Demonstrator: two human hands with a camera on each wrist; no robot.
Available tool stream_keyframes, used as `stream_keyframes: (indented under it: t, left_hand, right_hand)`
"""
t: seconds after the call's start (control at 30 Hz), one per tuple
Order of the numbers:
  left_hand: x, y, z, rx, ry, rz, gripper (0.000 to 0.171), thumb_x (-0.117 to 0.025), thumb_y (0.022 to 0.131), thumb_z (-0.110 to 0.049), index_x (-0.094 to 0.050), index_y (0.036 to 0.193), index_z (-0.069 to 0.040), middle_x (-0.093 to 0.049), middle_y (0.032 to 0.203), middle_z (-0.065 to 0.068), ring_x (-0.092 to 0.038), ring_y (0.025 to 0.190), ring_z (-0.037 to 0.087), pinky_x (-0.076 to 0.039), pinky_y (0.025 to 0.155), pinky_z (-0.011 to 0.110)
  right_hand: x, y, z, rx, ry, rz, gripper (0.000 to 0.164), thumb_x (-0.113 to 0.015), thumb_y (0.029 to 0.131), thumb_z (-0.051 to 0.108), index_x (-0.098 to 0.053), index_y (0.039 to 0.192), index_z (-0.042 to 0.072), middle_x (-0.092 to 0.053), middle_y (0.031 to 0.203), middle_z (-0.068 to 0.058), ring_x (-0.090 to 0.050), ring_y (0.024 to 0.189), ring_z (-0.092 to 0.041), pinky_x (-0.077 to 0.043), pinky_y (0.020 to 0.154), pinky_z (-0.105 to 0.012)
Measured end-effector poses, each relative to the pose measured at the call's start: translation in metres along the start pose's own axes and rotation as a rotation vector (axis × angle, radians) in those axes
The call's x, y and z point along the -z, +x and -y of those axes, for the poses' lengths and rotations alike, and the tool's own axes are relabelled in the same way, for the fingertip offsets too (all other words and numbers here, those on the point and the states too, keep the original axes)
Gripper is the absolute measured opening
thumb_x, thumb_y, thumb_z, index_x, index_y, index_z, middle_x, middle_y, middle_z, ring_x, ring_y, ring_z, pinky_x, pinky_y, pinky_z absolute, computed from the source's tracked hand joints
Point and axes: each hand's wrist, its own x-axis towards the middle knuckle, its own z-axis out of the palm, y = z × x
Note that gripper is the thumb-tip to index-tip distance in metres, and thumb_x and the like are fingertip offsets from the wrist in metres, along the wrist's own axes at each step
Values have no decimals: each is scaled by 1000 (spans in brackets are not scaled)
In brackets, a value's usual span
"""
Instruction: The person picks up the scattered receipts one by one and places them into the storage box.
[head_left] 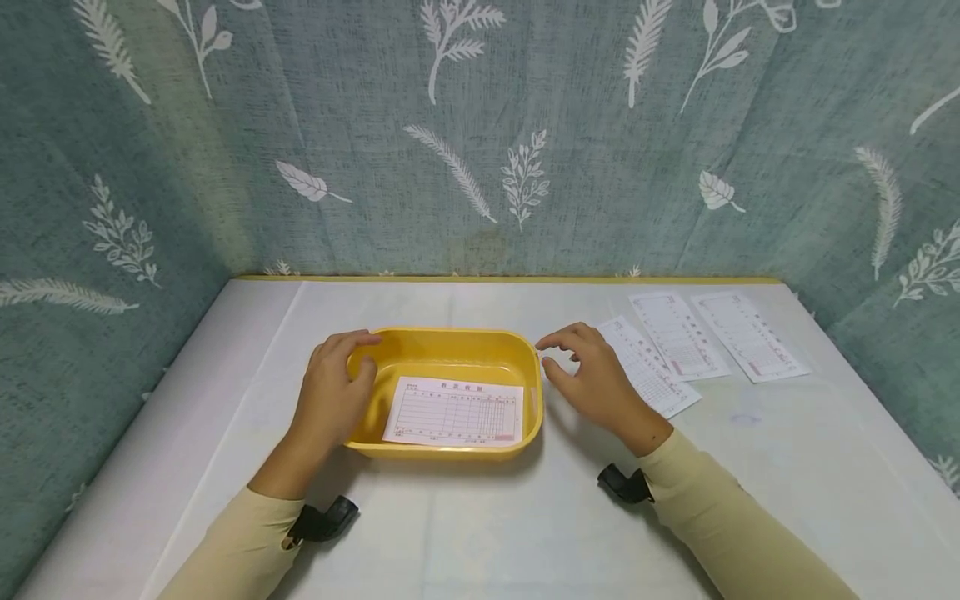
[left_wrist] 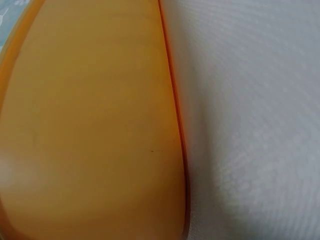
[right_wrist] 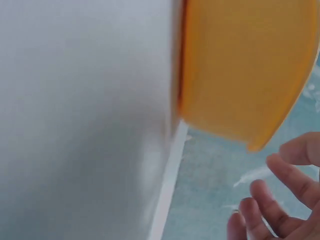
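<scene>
A yellow plastic tray (head_left: 450, 452) with rounded corners sits on the table, and a printed receipt slip (head_left: 457, 412) lies face up in it. My left hand (head_left: 333, 387) is at the tray's left end, overlapping the rim, its thumb and fingers curved with a gap between them. Just off the right rim is my right hand (head_left: 592, 371), fingers loosely bent and spread. In the right wrist view its fingers (right_wrist: 272, 207) are apart from the tray's wall (right_wrist: 245, 65). The left wrist view shows only the tray's side (left_wrist: 95, 115) and the tabletop; no left fingers appear there.
Three more printed slips lie right of the tray: one (head_left: 637, 358) partly behind my right hand, a middle one (head_left: 678, 333) overlapping it, and another (head_left: 750, 333) farther right. Patterned green cloth (head_left: 480, 167) walls the white table (head_left: 480, 533) at the back and sides.
</scene>
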Motion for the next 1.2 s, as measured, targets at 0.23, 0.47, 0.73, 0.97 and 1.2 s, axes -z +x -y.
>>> stream_keyframes:
  t: [0.23,0.47,0.73,0.97,1.2]
  left_hand:
    - [1,-1,-1,5,5,8,32,-51,98,-13,-65,126,-7,-54,142,14,-44,132,38,-35,111,60]
    - [3,-3,-3,12,7,21,32,-50,99,-14,-65,127,-7,-54,143,15,-43,134,38,-34,112,60]
    - [2,-1,-3,-6,-3,7,31,-51,99,-13,-66,125,-6,-54,142,16,-44,132,40,-35,110,61]
    - [2,-1,-5,12,5,4,32,-50,98,-13,-66,126,-7,-54,143,15,-44,132,39,-35,111,61]
    - [1,-1,-3,6,2,9,32,-50,99,-14,-66,126,-7,-54,143,15,-44,132,39,-35,111,61]
  right_hand:
    - [7,3,-15,-107,-12,44,25,-67,91,9,-69,116,3,-64,116,-16,-57,104,-35,-51,86,-44]
    - [14,6,-26,-140,-30,36,27,-65,91,8,-69,117,3,-64,117,-19,-57,106,-34,-52,87,-46]
    - [24,10,-36,-184,-47,33,29,-65,92,8,-66,121,1,-62,119,-23,-59,109,-36,-54,90,-50]
    - [34,12,-45,-244,-62,69,34,-62,94,12,-62,127,1,-59,122,-23,-58,114,-37,-52,95,-50]
    - [38,11,-55,-273,-53,88,35,-61,95,10,-60,129,0,-58,124,-25,-57,116,-40,-51,97,-51]
